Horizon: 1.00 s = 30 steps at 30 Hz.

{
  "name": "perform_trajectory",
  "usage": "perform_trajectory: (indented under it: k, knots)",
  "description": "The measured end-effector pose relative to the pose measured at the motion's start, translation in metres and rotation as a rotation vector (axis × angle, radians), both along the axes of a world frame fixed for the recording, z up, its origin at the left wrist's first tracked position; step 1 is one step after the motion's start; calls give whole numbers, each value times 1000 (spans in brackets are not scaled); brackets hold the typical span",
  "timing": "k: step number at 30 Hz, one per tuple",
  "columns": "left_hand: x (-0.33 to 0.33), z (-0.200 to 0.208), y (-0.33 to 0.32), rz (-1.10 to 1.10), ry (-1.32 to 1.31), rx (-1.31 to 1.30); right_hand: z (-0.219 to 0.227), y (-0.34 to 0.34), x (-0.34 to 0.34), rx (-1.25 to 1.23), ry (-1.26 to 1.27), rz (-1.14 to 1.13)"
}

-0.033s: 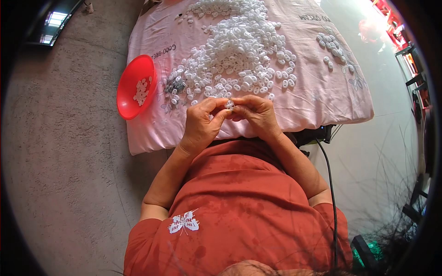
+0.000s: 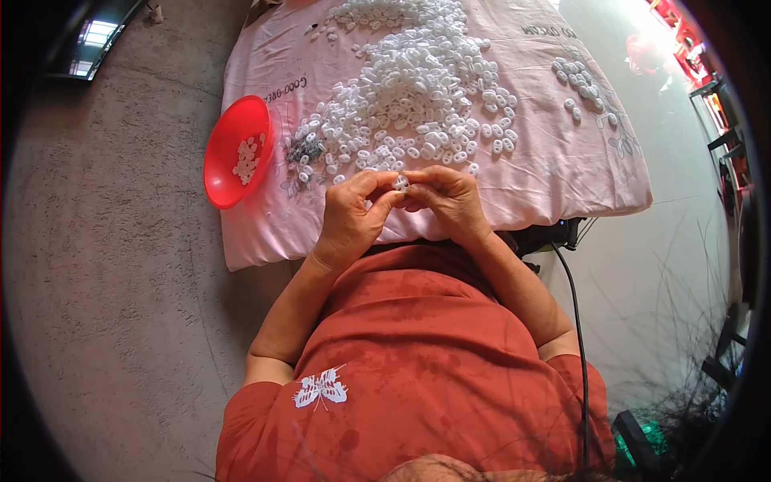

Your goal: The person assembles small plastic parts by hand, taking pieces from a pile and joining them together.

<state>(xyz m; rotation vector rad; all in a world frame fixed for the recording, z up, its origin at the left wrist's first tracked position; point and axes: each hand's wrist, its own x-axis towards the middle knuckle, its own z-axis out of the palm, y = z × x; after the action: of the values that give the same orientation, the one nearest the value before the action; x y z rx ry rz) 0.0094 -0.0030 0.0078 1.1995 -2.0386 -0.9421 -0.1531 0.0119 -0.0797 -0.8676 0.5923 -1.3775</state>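
Note:
Close to the table's near edge, my left hand and my right hand meet with thumbs and fingertips pinched together. Between them they grip a small white plastic piece with holes; its finer detail is too small to make out. Just beyond my hands spreads a large heap of white oval pieces, many showing two holes. Small dark grey bits lie in a cluster at the heap's left edge. Left of that, a red bowl holds several pale pieces.
A pink printed cloth covers the table. A separate group of white oval pieces sits at its right side. One black cable runs down past my right arm. A dark screen stands at the far left, above the grey floor.

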Motion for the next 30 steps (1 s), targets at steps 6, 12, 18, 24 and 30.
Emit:
perform_trajectory:
  k: [6, 12, 18, 24, 30]
  knots:
    - [0, -2, 0, 7, 49, -28, 1, 0, 1, -14, -15, 0]
    - [-1, -3, -1, -8, 4, -89, 3, 0, 1, -21, -22, -8]
    - [-3, -6, -1, -11, 23, -113, 3, 2, 0, -20, -20, -24]
    - [-7, -4, 1, -16, 19, -188, 4, 4, 1, -43, -6, -72]
    - [-9, -4, -1, -47, -22, -292, 0, 4, 4, -70, -4, -123]
